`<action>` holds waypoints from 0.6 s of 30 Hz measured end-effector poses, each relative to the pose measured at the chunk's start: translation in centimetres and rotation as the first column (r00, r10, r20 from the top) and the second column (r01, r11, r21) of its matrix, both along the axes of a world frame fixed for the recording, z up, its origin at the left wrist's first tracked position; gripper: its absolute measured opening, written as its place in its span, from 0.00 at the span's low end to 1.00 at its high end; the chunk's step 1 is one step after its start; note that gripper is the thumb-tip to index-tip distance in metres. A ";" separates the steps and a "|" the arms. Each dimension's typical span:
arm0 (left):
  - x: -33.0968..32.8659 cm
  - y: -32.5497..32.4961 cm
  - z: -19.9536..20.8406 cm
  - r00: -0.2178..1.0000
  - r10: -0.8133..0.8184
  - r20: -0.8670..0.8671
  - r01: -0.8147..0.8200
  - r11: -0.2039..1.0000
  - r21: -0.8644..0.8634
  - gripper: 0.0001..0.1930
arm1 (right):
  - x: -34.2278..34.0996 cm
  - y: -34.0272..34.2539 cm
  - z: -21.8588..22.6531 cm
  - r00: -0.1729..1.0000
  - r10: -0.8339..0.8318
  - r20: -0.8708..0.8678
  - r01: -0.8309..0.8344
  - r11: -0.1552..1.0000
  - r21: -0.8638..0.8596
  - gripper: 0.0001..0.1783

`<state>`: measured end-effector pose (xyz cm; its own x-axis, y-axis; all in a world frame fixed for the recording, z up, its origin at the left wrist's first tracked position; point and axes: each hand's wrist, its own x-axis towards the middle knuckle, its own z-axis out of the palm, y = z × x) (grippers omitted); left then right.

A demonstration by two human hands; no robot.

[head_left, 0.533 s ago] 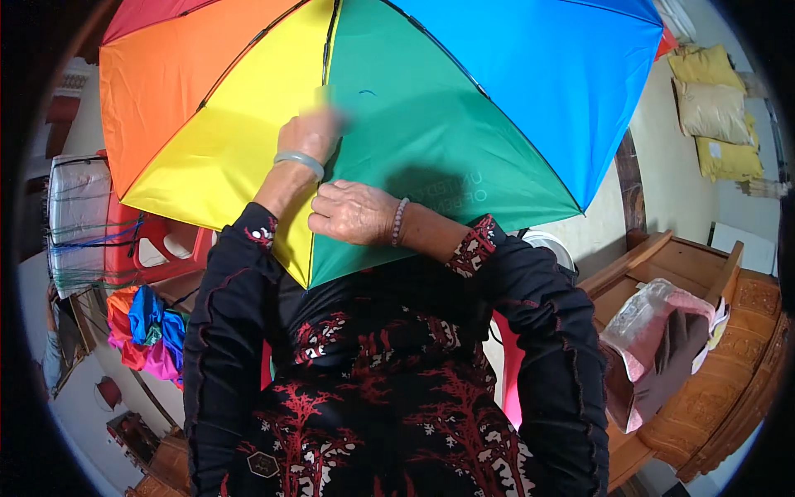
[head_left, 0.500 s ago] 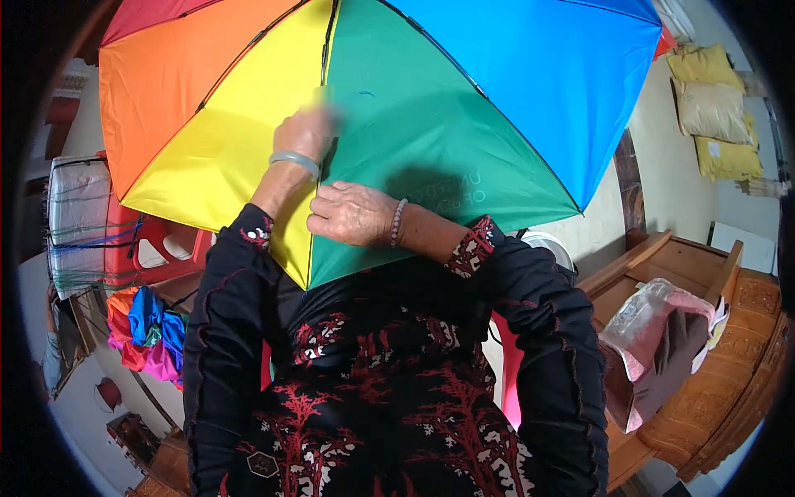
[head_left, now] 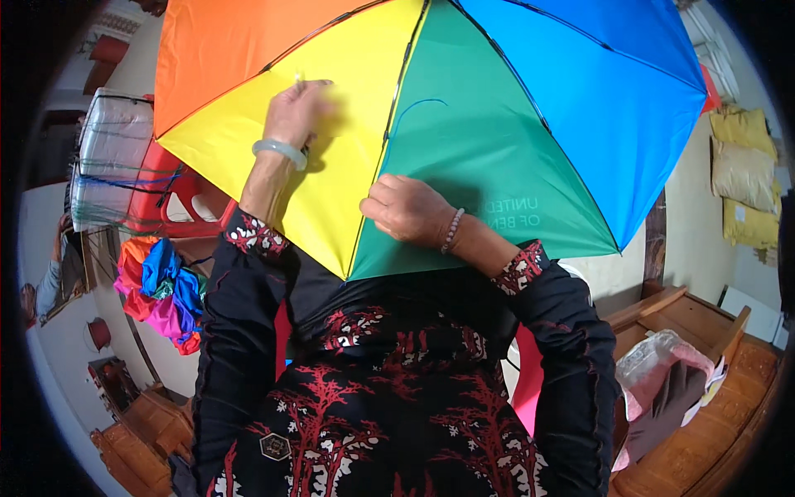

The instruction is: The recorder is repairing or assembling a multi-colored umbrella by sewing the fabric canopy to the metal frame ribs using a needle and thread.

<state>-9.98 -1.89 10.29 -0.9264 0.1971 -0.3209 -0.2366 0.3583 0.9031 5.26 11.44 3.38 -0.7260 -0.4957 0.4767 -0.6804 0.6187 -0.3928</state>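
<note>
A rainbow umbrella (head_left: 472,166) is spread open in front of me, its inner side with black ribs facing me. My right hand (head_left: 410,209) is closed at the seam between the yellow and green panels, fingers pinched on the cloth by the rib. A thin blue thread (head_left: 414,103) curves from near this seam over the green panel. Over the yellow panel, my left hand (head_left: 291,116), with a pale bangle on its wrist, is raised apart from the seam. Its fingers are smeared by motion, so what they hold, if anything, is unclear.
At left, a clear-wrapped bundle (head_left: 116,157) with dark cords rests on a red plastic stool (head_left: 186,199). Below it hangs a heap of colourful cloth (head_left: 164,290). A carved wooden bench (head_left: 729,398) with a pink-edged cloth stands right. Yellowish sacks (head_left: 744,170) lie far right.
My left hand has moved left from the seam onto the yellow panel. More blue thread shows over the green panel. The umbrella and the room have shifted rightward in view; my right hand stays at the seam.
</note>
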 end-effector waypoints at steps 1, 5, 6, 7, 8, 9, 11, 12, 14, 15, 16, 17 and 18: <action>0.5 -0.6 0.6 0.997 -0.071 0.004 0.071 0.997 0.007 0.12 | -0.4 -0.2 0.7 0.999 0.002 0.032 -0.002 1.000 0.001 0.05; 3.0 -1.0 1.3 0.903 -0.363 0.232 0.265 0.893 0.364 0.16 | -1.2 -0.4 3.2 1.000 -0.014 -0.005 0.012 0.962 -0.272 0.08; 3.7 -0.6 1.9 0.896 -0.386 0.221 0.288 0.882 0.373 0.16 | -1.4 -0.1 4.7 0.998 -0.017 0.055 0.031 0.966 -0.257 0.10; 4.1 -0.2 2.4 0.889 -0.408 0.208 0.311 0.871 0.381 0.16 | -1.5 0.3 6.4 0.993 -0.020 0.113 0.047 0.971 -0.236 0.12; 4.5 0.4 2.8 0.882 -0.416 0.222 0.277 0.838 0.471 0.16 | -1.4 0.6 7.5 0.991 -0.041 0.127 0.085 0.927 -0.364 0.11; 4.5 0.8 3.3 0.877 -0.423 0.227 0.239 0.795 0.557 0.16 | -1.7 0.8 8.6 0.988 -0.049 0.148 0.116 0.867 -0.485 0.10; 4.6 0.1 5.5 0.922 -0.322 0.213 0.114 0.755 0.646 0.16 | -2.6 0.5 13.8 0.976 -0.186 -0.113 0.160 0.965 -0.206 0.09; 4.9 -0.8 7.0 0.951 -0.253 0.179 0.082 0.762 0.642 0.16 | -2.8 0.1 15.0 0.975 -0.209 -0.077 0.186 0.953 -0.238 0.08; 5.4 -0.9 8.8 0.971 -0.218 0.102 0.086 0.710 0.699 0.16 | -3.3 0.4 16.6 0.972 -0.228 -0.057 0.208 0.947 -0.246 0.07; 5.6 -1.5 9.2 0.980 -0.185 0.080 0.076 0.708 0.702 0.16 | -3.8 0.3 17.2 0.978 -0.193 0.078 0.208 0.887 -0.411 0.06; 5.9 -1.6 9.6 0.972 -0.219 0.088 0.079 0.654 0.752 0.16 | -4.2 0.3 17.9 0.966 -0.145 0.212 0.241 0.800 -0.550 0.04; 6.0 -1.7 9.9 0.962 -0.256 0.092 0.083 0.597 0.798 0.15 | -4.6 0.2 18.4 0.938 -0.073 0.337 0.292 0.689 -0.663 0.03; 6.0 -1.8 10.2 0.950 -0.298 0.093 0.086 0.536 0.840 0.15 | -5.0 0.0 18.8 0.945 -0.064 0.322 0.272 0.700 -0.660 0.03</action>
<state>-3.96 -3.72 20.50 -0.7670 0.6350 -0.0921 -0.4646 -0.4506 0.7623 0.22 11.43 22.15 -0.9081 0.0380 0.4170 -0.4022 0.1975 -0.8940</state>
